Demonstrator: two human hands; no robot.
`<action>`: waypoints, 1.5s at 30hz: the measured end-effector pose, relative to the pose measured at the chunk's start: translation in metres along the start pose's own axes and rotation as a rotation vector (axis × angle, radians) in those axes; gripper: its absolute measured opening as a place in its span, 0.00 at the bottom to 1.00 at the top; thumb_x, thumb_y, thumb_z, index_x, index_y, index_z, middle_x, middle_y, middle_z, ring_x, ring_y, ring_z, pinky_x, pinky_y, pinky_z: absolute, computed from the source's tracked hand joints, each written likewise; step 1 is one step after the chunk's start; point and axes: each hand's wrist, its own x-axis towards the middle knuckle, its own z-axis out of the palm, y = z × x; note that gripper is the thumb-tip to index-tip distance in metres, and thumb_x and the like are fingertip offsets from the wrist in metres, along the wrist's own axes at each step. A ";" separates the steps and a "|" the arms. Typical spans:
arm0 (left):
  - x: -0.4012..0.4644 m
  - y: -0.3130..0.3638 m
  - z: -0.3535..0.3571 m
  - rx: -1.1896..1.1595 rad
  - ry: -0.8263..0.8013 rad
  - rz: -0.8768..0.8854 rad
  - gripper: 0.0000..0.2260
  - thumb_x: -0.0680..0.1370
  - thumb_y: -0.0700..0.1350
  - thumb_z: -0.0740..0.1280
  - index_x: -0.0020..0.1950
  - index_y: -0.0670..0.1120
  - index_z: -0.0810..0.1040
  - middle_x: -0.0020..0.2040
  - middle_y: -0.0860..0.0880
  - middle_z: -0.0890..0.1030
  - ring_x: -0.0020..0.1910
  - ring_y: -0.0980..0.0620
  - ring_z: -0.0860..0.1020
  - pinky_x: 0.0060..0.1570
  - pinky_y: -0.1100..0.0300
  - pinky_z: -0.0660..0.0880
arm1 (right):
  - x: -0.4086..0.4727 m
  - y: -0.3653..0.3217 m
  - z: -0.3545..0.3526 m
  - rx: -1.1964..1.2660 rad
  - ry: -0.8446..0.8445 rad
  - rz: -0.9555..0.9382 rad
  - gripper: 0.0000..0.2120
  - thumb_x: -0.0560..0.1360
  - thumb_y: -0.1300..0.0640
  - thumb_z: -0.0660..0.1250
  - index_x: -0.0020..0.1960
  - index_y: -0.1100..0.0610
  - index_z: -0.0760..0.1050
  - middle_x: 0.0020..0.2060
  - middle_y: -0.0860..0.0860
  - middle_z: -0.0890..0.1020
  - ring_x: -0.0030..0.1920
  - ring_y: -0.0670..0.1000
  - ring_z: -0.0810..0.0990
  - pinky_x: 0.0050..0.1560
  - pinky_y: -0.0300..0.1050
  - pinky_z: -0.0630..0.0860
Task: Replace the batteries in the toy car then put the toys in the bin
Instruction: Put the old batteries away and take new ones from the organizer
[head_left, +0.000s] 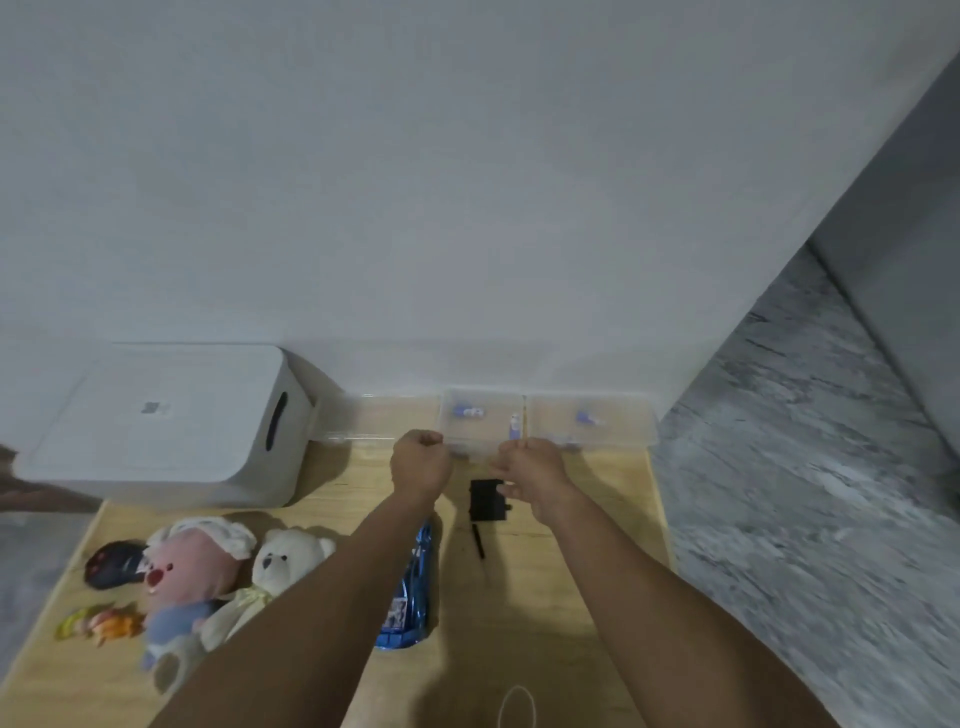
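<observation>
Bin (156, 421) left (toys (208, 577) before), battery boxes (545, 421) right.

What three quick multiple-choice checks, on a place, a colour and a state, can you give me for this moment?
1. Where is the white bin?
A. back left of the table
B. front right
C. on the floor

2. What colour is the toy car?
A. red
B. blue
C. green

3. How is the left hand?
A. flat on the table
B. closed in a fist
C. gripping the teddy bear

Answers: 1 A, it stands against the wall at the left. 2 B, its body is shiny blue. 3 B, the fingers are curled in.
</observation>
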 end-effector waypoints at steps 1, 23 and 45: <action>0.000 0.000 -0.003 -0.040 -0.036 -0.008 0.11 0.73 0.33 0.64 0.55 0.40 0.78 0.51 0.42 0.80 0.49 0.44 0.78 0.53 0.48 0.79 | -0.002 -0.002 0.003 0.057 -0.010 0.016 0.06 0.77 0.62 0.64 0.52 0.60 0.77 0.49 0.58 0.82 0.50 0.55 0.82 0.44 0.46 0.81; 0.005 0.011 -0.032 0.093 -0.391 0.317 0.36 0.73 0.29 0.62 0.78 0.51 0.59 0.74 0.49 0.67 0.74 0.50 0.65 0.60 0.61 0.70 | -0.006 -0.025 0.024 0.441 0.159 -0.194 0.08 0.72 0.73 0.69 0.41 0.61 0.75 0.46 0.57 0.84 0.45 0.51 0.83 0.45 0.45 0.82; 0.024 0.014 -0.030 0.369 -0.573 0.301 0.48 0.72 0.34 0.64 0.76 0.64 0.36 0.72 0.43 0.70 0.58 0.46 0.73 0.61 0.46 0.74 | 0.043 -0.059 0.020 -1.837 0.133 -0.532 0.19 0.72 0.67 0.67 0.63 0.59 0.75 0.59 0.55 0.79 0.60 0.57 0.78 0.57 0.48 0.75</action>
